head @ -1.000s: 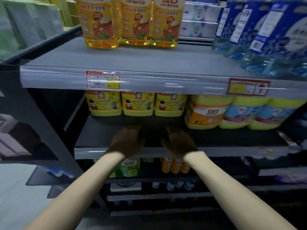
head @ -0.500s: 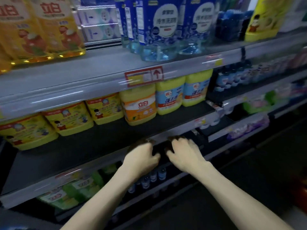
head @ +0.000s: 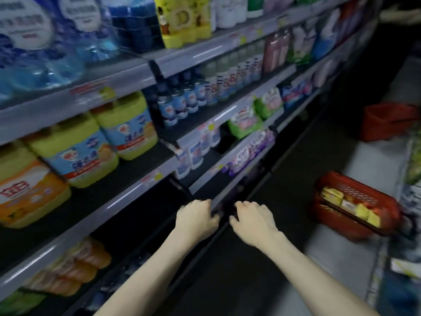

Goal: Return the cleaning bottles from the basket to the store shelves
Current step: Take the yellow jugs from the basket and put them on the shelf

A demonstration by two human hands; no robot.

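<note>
Cleaning bottles (head: pixel 77 156) line the store shelves (head: pixel 109 205) on the far left: big yellow jugs with blue labels standing side by side, and an orange-labelled jug (head: pixel 27 192) just beside them at the frame edge. One shelf up, blue packs (head: pixel 34 42) sit blurred. Moving right along the run, a row of small dark-capped bottles (head: pixel 180 101) stands upright, with paler bottles further along. Below those come green pouches (head: pixel 243 124) and purple pouches (head: pixel 248 153) at the shelf front.

Down in the middle, both bare arms are stretched forward! The left hand (head: pixel 197 218) hangs right at the edge of a low shelf, fingers loosely curled downward. The grip holds nothing, though I cannot tell whether the fingertips touch the shelf rail. Just beside it, a little apart, the right hand (head: pixel 254 222) shows the same: knuckles up, fingers loosely curled, grip holding nothing.

Over to the right, the red basket (head: pixel 355 190) sits on the pale floor (head: pixel 337 252), well apart from both hands. It has yellow-topped items inside, too blurred to name one by one. Further back along the aisle stands a second red basket (head: pixel 387 122).
</note>
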